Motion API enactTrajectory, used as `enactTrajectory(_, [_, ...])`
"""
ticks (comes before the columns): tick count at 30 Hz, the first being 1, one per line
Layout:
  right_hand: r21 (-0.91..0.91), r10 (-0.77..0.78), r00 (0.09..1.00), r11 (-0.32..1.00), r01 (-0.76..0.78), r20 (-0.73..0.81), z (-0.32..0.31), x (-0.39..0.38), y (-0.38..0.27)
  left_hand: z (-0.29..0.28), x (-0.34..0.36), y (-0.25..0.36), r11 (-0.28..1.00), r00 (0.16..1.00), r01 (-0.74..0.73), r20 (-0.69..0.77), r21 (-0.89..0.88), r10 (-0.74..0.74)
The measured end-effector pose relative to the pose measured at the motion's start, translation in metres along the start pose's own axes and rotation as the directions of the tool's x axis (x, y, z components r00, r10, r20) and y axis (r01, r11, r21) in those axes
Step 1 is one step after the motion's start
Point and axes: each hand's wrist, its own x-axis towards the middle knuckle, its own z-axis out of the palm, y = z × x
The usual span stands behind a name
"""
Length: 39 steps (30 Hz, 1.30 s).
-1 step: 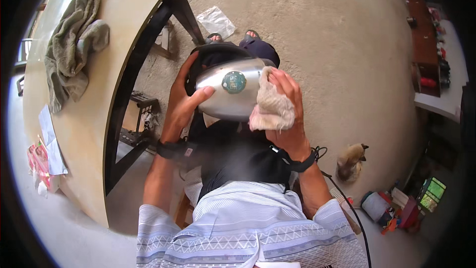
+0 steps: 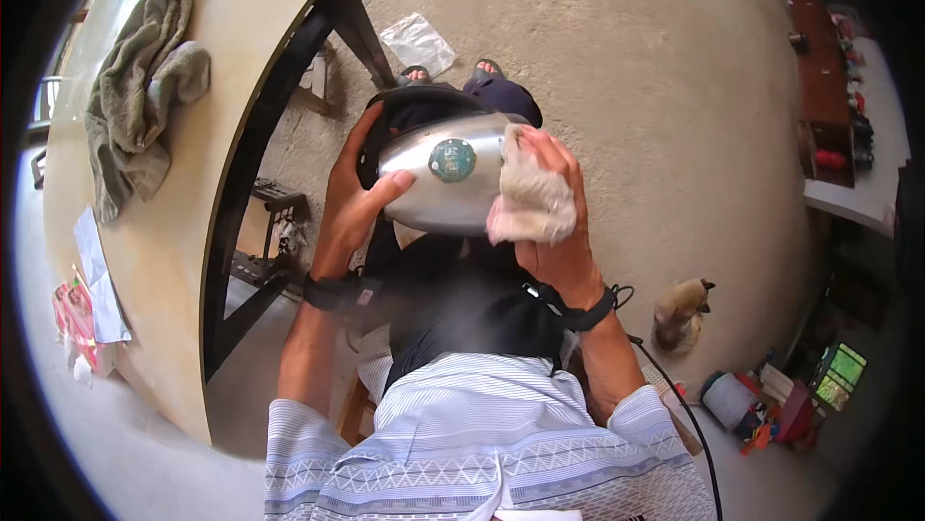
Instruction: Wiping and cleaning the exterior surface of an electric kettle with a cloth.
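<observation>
A shiny steel vessel (image 2: 443, 203) with a round teal sticker and a black part along its far left side sits over my lap. My left hand (image 2: 356, 194) grips its left side, thumb resting on the steel. On the right, a crumpled whitish-pink cloth (image 2: 530, 194) is held by my right hand (image 2: 568, 232) against the vessel's surface; some of those fingers are hidden by it.
At left stands a pale table (image 2: 231, 11) with a dark frame, carrying a grey-brown towel (image 2: 140, 102) and papers (image 2: 101, 271). A plastic sheet (image 2: 419, 44) lies on the floor ahead. A cat (image 2: 679, 314) is at right, near piled belongings (image 2: 752, 405).
My right hand and the cloth have shifted slightly upward along the vessel. The vessel and my left hand have moved a little to the left.
</observation>
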Motion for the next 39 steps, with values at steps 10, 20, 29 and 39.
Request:
enactTrajectory(10, [0.501,0.244,0.900,0.763,-0.409,0.362,0.000,0.032,0.049,-0.004,-0.006,0.001,0.926,0.973,-0.227,0.121,0.301,0.199])
enactTrajectory(20, [0.086,0.101,0.993,0.991,-0.107,0.068,-0.017,-0.023,-0.020,0.001,-0.021,-0.002,0.965,0.993,-0.122,0.032,0.232,0.118])
enactTrajectory(29, [0.038,0.178,0.977,0.982,-0.184,0.115,-0.024,-0.039,-0.035,0.000,-0.019,-0.006,0.972,0.990,-0.136,0.072,0.190,0.124])
enactTrajectory(39, [0.343,0.394,0.861,0.799,-0.494,0.322,-0.004,0.010,0.013,0.007,-0.026,-0.005,0.976,0.989,-0.147,0.005,0.163,0.148])
